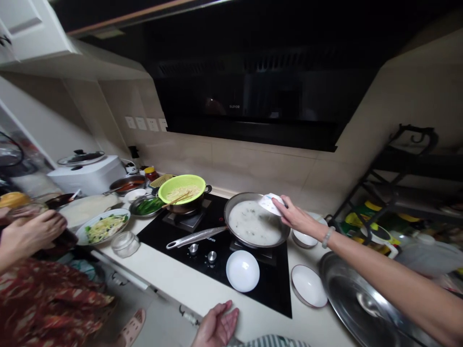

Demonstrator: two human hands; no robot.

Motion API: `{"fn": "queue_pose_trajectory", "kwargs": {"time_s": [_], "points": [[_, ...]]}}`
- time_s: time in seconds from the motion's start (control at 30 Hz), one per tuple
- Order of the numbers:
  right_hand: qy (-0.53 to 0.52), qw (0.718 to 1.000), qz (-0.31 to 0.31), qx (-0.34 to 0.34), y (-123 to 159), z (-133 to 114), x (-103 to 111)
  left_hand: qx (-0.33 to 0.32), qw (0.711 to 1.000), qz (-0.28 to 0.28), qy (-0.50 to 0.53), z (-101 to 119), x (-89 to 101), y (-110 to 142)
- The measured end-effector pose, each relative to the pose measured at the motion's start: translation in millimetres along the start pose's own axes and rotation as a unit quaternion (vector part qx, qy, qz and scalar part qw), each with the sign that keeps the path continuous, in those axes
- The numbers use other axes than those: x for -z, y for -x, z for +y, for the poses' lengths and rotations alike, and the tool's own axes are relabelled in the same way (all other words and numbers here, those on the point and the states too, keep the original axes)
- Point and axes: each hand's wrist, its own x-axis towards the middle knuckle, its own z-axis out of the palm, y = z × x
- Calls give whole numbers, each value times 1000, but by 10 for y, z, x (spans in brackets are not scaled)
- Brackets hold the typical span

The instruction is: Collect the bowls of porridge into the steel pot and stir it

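Note:
My right hand (292,215) grips a small white patterned bowl (269,203), tipped over the right side of a frying pan (285,236). Milky white liquid with dark bits (253,224) fills much of the pan, which sits on the right burner with its long metal handle (197,237) pointing left. Low at the counter's front edge, my left hand (219,324) is palm up and holds nothing, its fingers loosely apart. Just beyond it a white bowl (243,271) stands on the black cooktop (213,270). The inside of the tipped bowl is hidden.
Another person's hands (36,236) hold a dark jar at the left. A green colander (183,179) with noodles and chopsticks rests on a pot. Further left are a noodle plate (86,237) and glass jar (125,244). White bowls (309,285) and a sink (334,294) lie right.

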Motion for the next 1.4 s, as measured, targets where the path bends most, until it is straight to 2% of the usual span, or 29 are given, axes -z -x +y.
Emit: {"fn": "queue_pose_trajectory", "kwargs": {"time_s": [0.27,0.53,0.67,0.73,0.77,0.8,0.83,0.9,0.93,0.97,1.0,1.2,1.3,1.4], "points": [[56,998,-16,22,40,-52,-29,9,1000,-6,-17,-5,-43,28],[49,998,-20,23,109,-122,-87,11,1000,-13,-26,-28,-11,5],[-12,1000,-11,5,142,-116,-182,11,999,-9,-30,-44,-6,20],[-94,995,7,-31,132,-121,-263,13,999,-7,-32,-54,-9,29],[-164,984,24,-67,117,-129,-307,14,999,-8,-32,-60,-11,32],[-266,954,49,-128,97,-140,-351,14,999,-8,-33,-67,-13,34],[-382,898,80,-204,73,-155,-392,15,999,-9,-34,-74,-15,34],[-573,733,132,-342,28,-187,-453,16,999,-9,-35,-94,-18,31],[-630,658,147,-385,14,-201,-470,18,999,-9,-35,-105,-21,29],[-664,606,155,-410,9,-213,-476,19,999,-10,-35,-117,-25,28],[-682,577,157,-420,16,-224,-473,20,999,-11,-36,-130,-30,27],[-770,456,132,-426,301,-287,-282,27,998,-13,-50,-229,-108,7],[-798,419,123,-416,579,-288,-108,31,998,-18,-58,-315,-171,-36],[-815,397,133,-401,962,-186,90,35,997,-23,-67,-438,-246,-94]]}}
